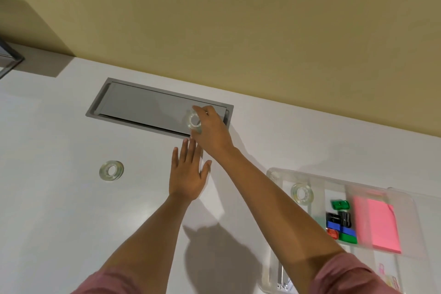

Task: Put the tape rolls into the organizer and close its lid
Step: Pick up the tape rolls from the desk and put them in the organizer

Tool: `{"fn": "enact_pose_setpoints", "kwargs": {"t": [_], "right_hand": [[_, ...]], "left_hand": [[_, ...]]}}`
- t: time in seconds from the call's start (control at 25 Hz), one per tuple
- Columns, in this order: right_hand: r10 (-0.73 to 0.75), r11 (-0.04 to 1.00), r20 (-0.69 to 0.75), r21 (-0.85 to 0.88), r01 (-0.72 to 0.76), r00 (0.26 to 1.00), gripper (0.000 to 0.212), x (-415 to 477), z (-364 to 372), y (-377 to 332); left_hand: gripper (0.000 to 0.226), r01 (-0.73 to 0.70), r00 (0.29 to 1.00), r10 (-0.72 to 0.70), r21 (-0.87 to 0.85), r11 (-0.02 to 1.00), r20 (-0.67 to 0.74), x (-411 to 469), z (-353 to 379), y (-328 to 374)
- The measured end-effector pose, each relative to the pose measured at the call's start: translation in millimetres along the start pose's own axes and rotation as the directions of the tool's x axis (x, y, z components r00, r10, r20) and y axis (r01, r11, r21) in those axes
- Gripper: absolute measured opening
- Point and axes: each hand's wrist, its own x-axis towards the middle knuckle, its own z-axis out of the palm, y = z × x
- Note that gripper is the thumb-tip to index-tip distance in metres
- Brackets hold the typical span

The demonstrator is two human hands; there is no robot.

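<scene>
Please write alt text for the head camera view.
The right hand grips a clear tape roll above a grey desk hatch; the left hand hovers open. A second roll lies on the white desk, a third in the clear plastic organizer.

head view, down over desk (pixel 59 198)

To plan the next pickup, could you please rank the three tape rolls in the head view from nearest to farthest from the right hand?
1. Roll over the grey desk hatch, gripped by the right hand.
2. Roll in the clear organizer, to the right.
3. Roll lying on the desk, far left.
</scene>
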Motion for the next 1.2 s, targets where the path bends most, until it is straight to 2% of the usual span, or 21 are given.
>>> {"fn": "enact_pose_setpoints", "kwargs": {"t": [0.12,0.2,0.32,0.56,0.68,0.84,0.92,1.0,1.2], "right_hand": [[0.036,0.999,-0.060,0.016,-0.035,0.998,0.058,-28,-32,11],[0.078,0.997,-0.136,0.021,-0.076,0.988,0.057,-67,-60,25],[0.158,0.986,-0.164,0.077,-0.147,0.974,0.055,-92,-72,43],[0.278,0.958,-0.242,0.146,-0.248,0.930,0.055,-171,-90,77],[0.308,0.950,-0.277,0.135,-0.280,0.910,0.054,-199,-95,92],[0.326,0.939,-0.253,-0.027,-0.343,0.911,0.055,-224,-96,104],[0.323,0.917,-0.181,-0.185,-0.355,0.929,0.056,-229,-96,109],[0.295,0.885,-0.127,-0.337,-0.321,0.947,0.055,-231,-94,114],[0.290,0.750,-0.038,-0.611,-0.252,0.956,0.044,-230,-93,120]], "left_hand": [[0.078,0.027,1.000,-0.027,-0.004,1.000,0.008,-2,4,3],[0.083,-0.008,1.000,0.008,-0.018,1.000,0.015,-19,2,18],[0.087,0.037,0.998,-0.034,-0.065,0.997,0.055,-31,8,17],[0.069,0.036,0.988,-0.027,-0.052,0.998,0.155,-72,6,34],[0.083,0.012,0.991,-0.008,-0.029,0.999,0.135,-84,5,37],[0.089,-0.005,0.989,0.011,-0.042,0.999,0.149,-98,5,41],[0.077,0.007,0.983,0.002,-0.050,0.999,0.183,-102,3,44],[0.064,0.010,0.979,0.001,-0.054,0.998,0.204,-105,1,45],[0.062,0.001,0.977,0.008,-0.042,0.999,0.214,-105,1,44]]}}
